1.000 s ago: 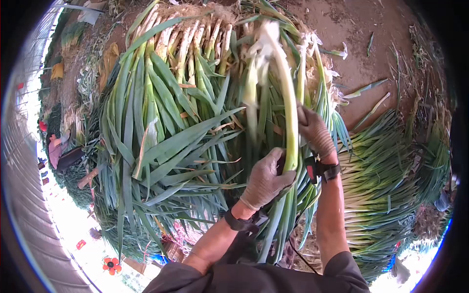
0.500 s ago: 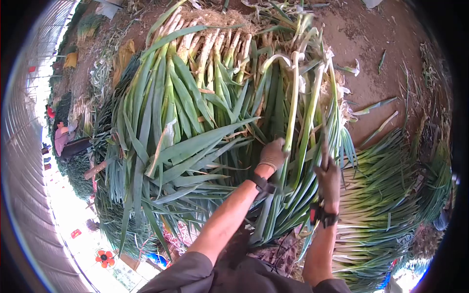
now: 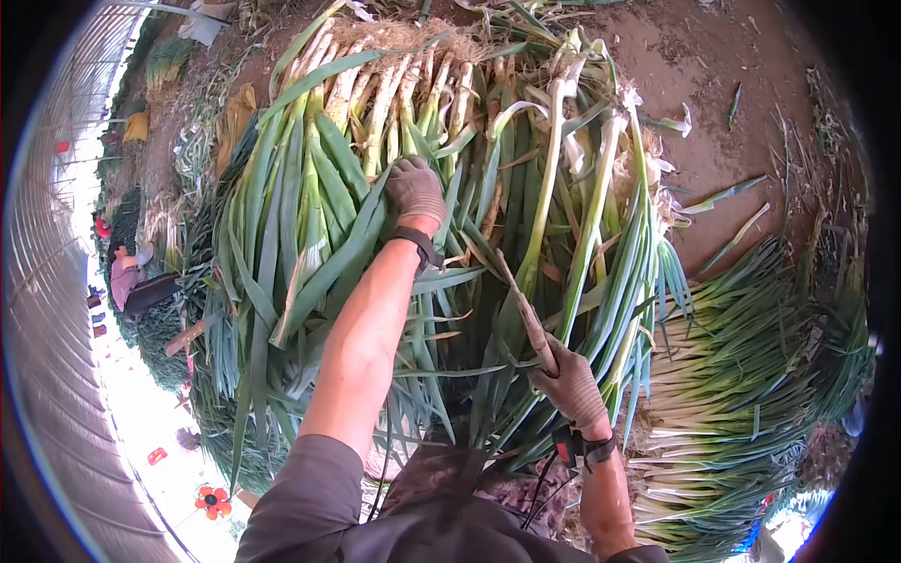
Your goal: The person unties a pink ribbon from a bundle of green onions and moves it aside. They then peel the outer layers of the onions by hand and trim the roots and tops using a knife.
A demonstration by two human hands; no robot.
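Grey-brown gloves covered both of the person's hands, and a dark band circled each wrist. On a clock face laid over the head view, the left hand (image 3: 415,188) sat just short of twelve, out over the leek pile (image 3: 314,178), touching the stalks. Its fingers lay close together and bent downward; whether they were clamped on a stalk I could not tell, since the back of the glove hid the fingertips.

Toward four o'clock, the right hand (image 3: 571,385) was closed around a slim brown tool (image 3: 528,321), whose far end pointed up toward one o'clock, over the green leaves. Leaf ends ran beneath that hand and just beside it.

The leek pile filled the middle of the view, spreading out to ten o'clock. Its tangled tan roots (image 3: 380,39) faced away from the person, between eleven and twelve, and its long leaves trailed back toward the body. At half past one, paler stalks (image 3: 544,188) lay with their white ends pointing away.

Well out at four o'clock was a stack of onions (image 3: 718,399), their white stems side by side. Bare brown soil (image 3: 694,89) showed at two. Out at nine, well apart, was another person (image 3: 129,279); between seven and eight stood a red flower-shaped object (image 3: 213,502).
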